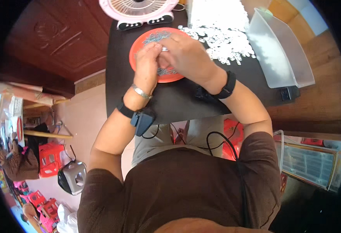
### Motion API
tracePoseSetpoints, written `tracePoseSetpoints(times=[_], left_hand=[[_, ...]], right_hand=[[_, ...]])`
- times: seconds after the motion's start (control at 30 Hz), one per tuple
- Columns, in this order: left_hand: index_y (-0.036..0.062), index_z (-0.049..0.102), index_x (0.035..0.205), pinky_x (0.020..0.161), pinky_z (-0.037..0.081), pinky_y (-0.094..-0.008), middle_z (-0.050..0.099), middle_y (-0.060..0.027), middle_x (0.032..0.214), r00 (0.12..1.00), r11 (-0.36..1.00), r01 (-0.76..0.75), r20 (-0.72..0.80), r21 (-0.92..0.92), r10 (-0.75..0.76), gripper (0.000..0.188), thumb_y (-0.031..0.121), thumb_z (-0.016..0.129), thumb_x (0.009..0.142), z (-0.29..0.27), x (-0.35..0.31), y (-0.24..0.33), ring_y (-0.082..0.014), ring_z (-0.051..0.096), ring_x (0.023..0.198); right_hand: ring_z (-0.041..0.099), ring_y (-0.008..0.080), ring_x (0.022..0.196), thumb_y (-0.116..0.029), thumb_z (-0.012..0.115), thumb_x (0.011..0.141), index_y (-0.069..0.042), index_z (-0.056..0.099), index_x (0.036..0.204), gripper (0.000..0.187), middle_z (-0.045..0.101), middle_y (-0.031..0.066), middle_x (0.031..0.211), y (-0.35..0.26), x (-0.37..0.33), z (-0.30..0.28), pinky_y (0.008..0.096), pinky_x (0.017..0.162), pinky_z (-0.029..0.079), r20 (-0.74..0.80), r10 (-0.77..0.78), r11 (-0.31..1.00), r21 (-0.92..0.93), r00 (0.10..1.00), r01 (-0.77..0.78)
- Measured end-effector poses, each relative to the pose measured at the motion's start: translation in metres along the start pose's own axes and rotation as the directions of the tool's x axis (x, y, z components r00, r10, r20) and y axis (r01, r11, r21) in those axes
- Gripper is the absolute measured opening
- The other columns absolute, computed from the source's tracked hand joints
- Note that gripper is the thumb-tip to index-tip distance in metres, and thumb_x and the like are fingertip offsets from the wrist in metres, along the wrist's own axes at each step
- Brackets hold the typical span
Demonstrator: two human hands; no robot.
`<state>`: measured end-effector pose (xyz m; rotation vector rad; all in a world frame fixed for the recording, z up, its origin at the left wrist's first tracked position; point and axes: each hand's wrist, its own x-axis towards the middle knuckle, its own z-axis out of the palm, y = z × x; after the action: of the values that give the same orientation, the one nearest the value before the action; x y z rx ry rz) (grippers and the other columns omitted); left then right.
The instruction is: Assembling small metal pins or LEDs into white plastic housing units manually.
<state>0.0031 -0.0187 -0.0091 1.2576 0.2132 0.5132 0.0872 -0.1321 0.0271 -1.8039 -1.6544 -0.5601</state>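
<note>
Over a round orange-red plate [134, 58], my two hands meet with their fingertips close together. My left hand [147, 60] is closed, its thumb and fingers pressed together. From the right, my right hand [188, 52] reaches in with bent fingers, also closed. A small whitish bit [164, 49] shows between them, too small to name; which hand grips it is hidden. Thin silvery metal pins or nails [157, 36] lie heaped on the far side of the plate, and more lie near its front rim. Right of the plate spread many small white plastic pieces [227, 44].
A pink fan [139, 9] stands behind the plate on the dark table [170, 101]. At the right is a translucent plastic bin [279, 50], and a small black box [288, 93] sits by the table edge. A black cable [217, 134] hangs across my lap. Red stools [50, 157] stand at the left.
</note>
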Motion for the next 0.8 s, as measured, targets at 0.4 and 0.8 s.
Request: tracePoseSetpoints(times=[0.4, 0.8], left_hand=[[0.0035, 0.054, 0.071, 0.044, 0.034, -0.0211, 0.054, -0.0037, 0.057, 0.998, 0.998, -0.055, -0.04, 0.018, 0.056, 0.023, 0.013, 0.042, 0.088, -0.003, -0.005, 0.002, -0.0093, 0.046, 0.046], [0.0038, 0.056, 0.082, 0.05, 0.037, -0.0207, 0.053, 0.0001, 0.065, 0.991, 0.991, -0.128, -0.04, -0.034, 0.126, 0.018, 0.013, 0.044, 0.092, -0.002, 0.0, 0.003, -0.0069, 0.048, 0.054]], right_hand=[[0.06, 0.0273, 0.067, -0.014, 0.058, 0.077, -0.005, 0.055, 0.08, 0.01, 0.058, 0.0106, 0.072, 0.001, 0.0, 0.008, 0.035, 0.057, 0.048, -0.014, 0.011, 0.991, 0.131, 1.0, -0.009], [0.064, 0.0187, 0.063, -0.013, 0.065, 0.075, -0.003, 0.062, 0.092, 0.02, 0.064, 0.0097, 0.075, 0.013, 0.006, 0.017, 0.0282, 0.058, 0.051, -0.074, 0.075, 0.951, 0.304, 0.994, -0.049]])
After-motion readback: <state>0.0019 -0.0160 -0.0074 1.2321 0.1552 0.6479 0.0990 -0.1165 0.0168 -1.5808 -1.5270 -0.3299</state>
